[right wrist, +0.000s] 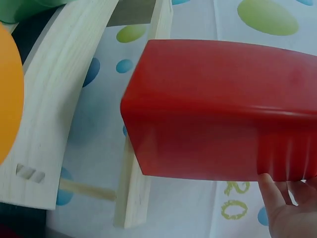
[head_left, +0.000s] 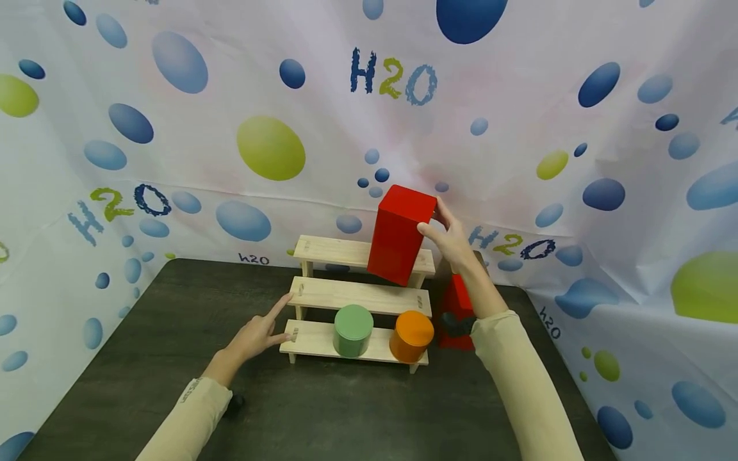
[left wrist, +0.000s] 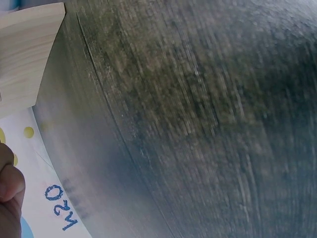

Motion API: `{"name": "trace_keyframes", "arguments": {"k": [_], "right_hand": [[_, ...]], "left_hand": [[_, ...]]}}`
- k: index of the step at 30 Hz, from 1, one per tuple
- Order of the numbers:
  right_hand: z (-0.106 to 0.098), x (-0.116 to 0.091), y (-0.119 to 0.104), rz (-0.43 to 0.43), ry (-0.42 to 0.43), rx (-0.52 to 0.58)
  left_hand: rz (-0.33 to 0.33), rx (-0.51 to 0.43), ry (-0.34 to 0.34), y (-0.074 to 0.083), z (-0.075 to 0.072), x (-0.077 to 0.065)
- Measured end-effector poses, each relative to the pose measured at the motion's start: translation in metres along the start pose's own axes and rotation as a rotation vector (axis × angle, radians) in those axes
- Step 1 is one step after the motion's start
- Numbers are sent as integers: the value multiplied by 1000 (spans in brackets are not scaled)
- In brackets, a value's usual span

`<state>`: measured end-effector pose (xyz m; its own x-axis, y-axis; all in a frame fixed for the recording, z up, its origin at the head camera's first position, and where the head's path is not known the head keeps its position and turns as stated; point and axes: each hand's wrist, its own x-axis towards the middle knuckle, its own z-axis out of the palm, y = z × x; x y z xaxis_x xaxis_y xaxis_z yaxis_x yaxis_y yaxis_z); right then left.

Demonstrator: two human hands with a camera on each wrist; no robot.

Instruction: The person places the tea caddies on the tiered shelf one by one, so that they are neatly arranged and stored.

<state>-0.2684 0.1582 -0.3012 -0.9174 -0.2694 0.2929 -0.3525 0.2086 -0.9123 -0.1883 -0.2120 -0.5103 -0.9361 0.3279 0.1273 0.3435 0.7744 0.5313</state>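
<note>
Two of our hands show. Left of centre, our left hand [head_left: 254, 336] touches the wooden stand [head_left: 346, 294], thumb and forefinger spread apart. Rightward we see a green canister [head_left: 353, 331] low down, a tilted red box [head_left: 399, 234] mid-frame, an orange canister [head_left: 412, 337] below, our right hand [head_left: 452, 240] clamped on that box, then another red box [head_left: 457, 299].

A dotted white sheet [head_left: 328, 115] hangs behind and beside the dark table [head_left: 346, 410].

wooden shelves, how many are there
3: the top shelf, partly behind the red box; the middle shelf, next down; the bottom shelf, under the green can and orange can.
</note>
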Motion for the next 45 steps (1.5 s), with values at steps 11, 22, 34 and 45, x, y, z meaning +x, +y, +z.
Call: {"name": "trace_keyframes", "arguments": {"k": [11,22,34,45], "right_hand": [[24,1,-3,-41,-13,128],[44,14,-4,-37,-85,194],[67,39,15,-44,-32,229],[91,54,6,-56,-8,237]], "left_hand": [[-7,-9,-12,-1,3,-1],[-16,-24,-25,-5,4,-6],[-18,-29,-15,-5,3,-5],[-10,-38,-12,-2,0,-1]]}}
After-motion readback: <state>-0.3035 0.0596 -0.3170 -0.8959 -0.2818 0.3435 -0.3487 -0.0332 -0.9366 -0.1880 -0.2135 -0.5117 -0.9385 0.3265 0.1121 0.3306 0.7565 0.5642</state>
